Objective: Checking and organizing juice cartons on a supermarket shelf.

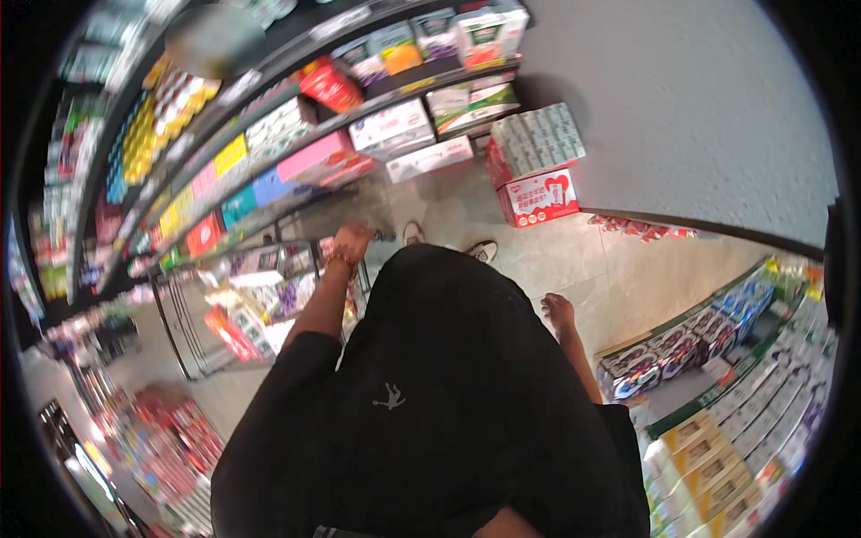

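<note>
Head view's got packages (231, 334) already piled in the cart (171, 327), shelf (386, 99) stocked, left hand (352, 239) by the cart (can't tell its grip), right hand (558, 312) loosely spread.

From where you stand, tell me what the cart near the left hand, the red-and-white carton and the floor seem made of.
Cart: probably dark-coated metal, judging by its thin bars.
Red-and-white carton: likely printed cardboard, smooth, with flat faces and squared edges.
Floor: perhaps ceramic or stone tile, slightly glossy; joint lines show.

A red-white box (543, 198) stands near stocked shelves (417, 86).
</note>
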`<state>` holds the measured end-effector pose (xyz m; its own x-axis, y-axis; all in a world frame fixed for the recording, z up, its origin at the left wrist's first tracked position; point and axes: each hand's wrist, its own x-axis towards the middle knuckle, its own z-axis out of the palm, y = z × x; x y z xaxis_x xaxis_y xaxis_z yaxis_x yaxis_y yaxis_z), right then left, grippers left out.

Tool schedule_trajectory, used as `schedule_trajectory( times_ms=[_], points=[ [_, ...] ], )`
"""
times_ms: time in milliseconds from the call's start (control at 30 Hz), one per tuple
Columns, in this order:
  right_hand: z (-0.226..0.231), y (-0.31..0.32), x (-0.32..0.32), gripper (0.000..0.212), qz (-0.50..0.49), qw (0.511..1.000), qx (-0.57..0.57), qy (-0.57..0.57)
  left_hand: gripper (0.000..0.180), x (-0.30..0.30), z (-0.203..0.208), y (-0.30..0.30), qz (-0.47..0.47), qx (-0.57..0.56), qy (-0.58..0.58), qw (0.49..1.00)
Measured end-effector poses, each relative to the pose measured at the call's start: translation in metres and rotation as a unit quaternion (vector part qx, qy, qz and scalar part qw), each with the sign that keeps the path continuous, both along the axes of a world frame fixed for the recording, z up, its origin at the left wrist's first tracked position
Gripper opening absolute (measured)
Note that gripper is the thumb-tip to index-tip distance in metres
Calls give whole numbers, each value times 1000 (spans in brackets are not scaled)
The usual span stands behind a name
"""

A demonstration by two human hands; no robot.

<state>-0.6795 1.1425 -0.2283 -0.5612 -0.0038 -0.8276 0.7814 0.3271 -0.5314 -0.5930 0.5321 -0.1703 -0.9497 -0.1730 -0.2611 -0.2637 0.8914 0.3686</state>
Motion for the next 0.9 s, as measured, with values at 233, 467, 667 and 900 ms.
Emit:
schedule_trajectory(
  times_ms=[233,467,667,900],
  points=[
    [11,-81,3,33,328,930,96,132,26,80,16,-28,386,152,138,899],
    [47,-153,-17,40,198,978,35,49,23,198,19,-110,547,81,273,787],
    [80,-231,-7,40,246,965,35,81,55,312,-23,-176,615,290,96,727],
    [81,-267,24,39,370,914,74,151,57,277,-5,-169,449,146,-87,877]
  ],
)
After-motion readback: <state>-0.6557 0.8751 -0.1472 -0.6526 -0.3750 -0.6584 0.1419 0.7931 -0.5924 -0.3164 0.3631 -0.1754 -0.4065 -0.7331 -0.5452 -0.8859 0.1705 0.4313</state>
